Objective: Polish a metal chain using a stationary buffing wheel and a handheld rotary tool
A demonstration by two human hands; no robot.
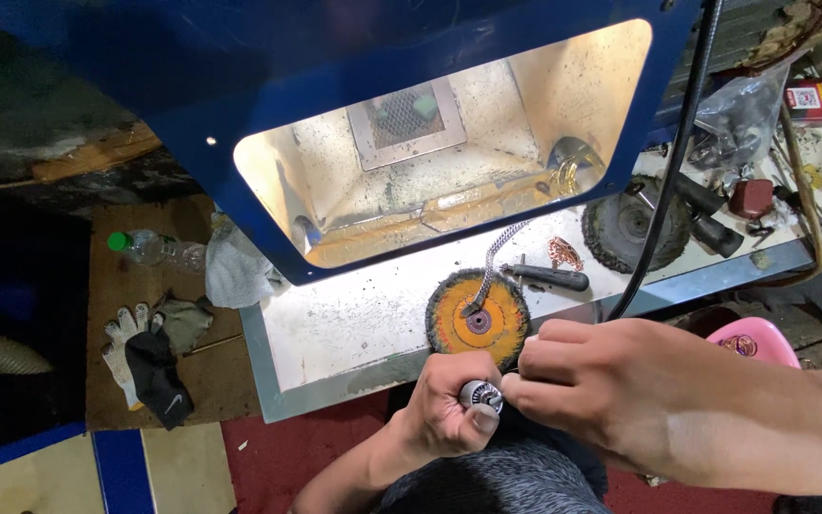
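Closest to me, both hands meet low in the picture, above a dark grey knitted lap. My left hand (444, 409) is closed in a fist around a small silver knurled metal chuck (481, 394), thumb pressed along its side. My right hand (611, 390) comes in from the right with fingers curled tight, its fingertips pinching at the end of that same chuck; I cannot tell whether anything sits between them.

Just beyond the hands lies a round orange wire-bristle brush wheel (479, 319) with a dark fringe, flat on the speckled white surface (354, 319). A braided silver flexible shaft (499, 255) runs from near the wheel's hub up toward the lit opening. Beside the wheel, to the right, rests a black-handled tool (549, 277), then a small coil of copper-coloured wire (564, 252) and a grey ridged wheel (632, 228). A black cable (670, 171) crosses in front of them.

Over the surface stands a blue metal cabinet hood (240, 95) with a bright, dusty interior and a mesh vent at the back.

On the left, on brown board, lie white and black work gloves (149, 357), a grey rag (238, 268) and a clear plastic bottle with a green cap (149, 247).

As for progress, I judge the chuck is being worked by hand while the brush wheel lies loose, not mounted on anything.
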